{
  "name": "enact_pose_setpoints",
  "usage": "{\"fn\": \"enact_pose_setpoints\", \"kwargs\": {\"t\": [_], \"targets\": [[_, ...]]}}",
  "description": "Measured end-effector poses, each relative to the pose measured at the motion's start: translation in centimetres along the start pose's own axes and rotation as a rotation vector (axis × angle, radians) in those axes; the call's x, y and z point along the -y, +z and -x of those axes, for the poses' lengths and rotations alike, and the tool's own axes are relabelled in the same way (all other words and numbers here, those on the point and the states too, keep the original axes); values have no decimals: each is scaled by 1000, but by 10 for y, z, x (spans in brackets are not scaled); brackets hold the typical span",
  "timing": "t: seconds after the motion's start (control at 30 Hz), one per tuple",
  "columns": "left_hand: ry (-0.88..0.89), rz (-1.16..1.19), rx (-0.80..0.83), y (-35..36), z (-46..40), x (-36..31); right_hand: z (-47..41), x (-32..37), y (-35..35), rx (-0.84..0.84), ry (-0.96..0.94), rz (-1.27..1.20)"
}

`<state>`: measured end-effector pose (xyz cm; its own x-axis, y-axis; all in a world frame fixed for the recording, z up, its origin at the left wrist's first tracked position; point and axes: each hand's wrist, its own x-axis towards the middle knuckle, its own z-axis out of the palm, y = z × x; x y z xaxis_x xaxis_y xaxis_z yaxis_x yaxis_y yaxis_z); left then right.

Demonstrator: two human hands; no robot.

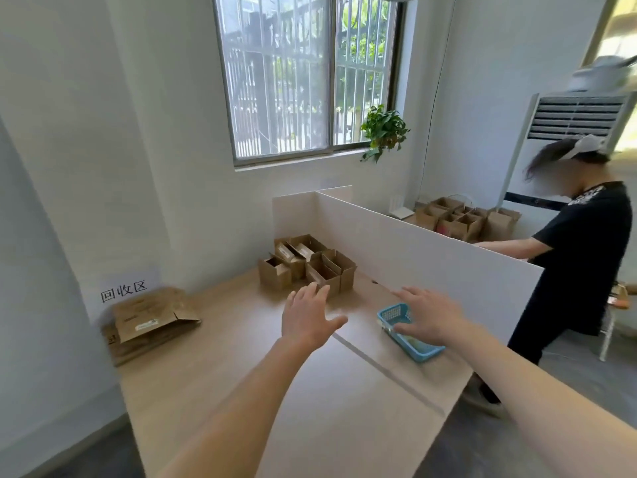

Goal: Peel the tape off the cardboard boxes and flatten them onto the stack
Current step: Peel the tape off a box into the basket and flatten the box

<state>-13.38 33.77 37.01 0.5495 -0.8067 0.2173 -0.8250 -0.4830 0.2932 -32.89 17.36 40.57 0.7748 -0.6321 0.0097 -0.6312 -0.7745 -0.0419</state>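
Observation:
Several small open cardboard boxes (307,263) stand grouped at the far end of the wooden table (241,357), against the white divider. A stack of flattened cardboard (148,322) lies at the table's left edge under a paper sign. My left hand (308,317) is stretched out over the table with fingers spread, just short of the nearest box, holding nothing. My right hand (429,313) hovers with straight fingers over a blue plastic basket (406,331), covering part of it and holding nothing.
A white divider panel (424,253) runs along the table's right side. Behind it a person in a black shirt (582,257) works near brown paper bags (462,219). A paper sign (125,289) leans on the left wall. A window and plant are at the back.

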Motion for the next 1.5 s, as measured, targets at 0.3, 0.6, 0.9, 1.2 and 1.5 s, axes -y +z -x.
{"fn": "enact_pose_setpoints", "kwargs": {"t": [0.3,0.6,0.9,1.2,1.5], "targets": [[-99,-3,23,74,-79,-37,-77,-84,46,50,-51,-20],[-235,5,28,154,-224,-6,-263,-121,90,102,-238,23],[-337,-23,67,220,-328,25,-400,-147,143,171,-308,-4],[-489,-6,123,361,-422,70,-549,-166,281,301,-361,-119],[-703,46,163,493,-504,115,-673,-175,415,459,-438,-198]]}}
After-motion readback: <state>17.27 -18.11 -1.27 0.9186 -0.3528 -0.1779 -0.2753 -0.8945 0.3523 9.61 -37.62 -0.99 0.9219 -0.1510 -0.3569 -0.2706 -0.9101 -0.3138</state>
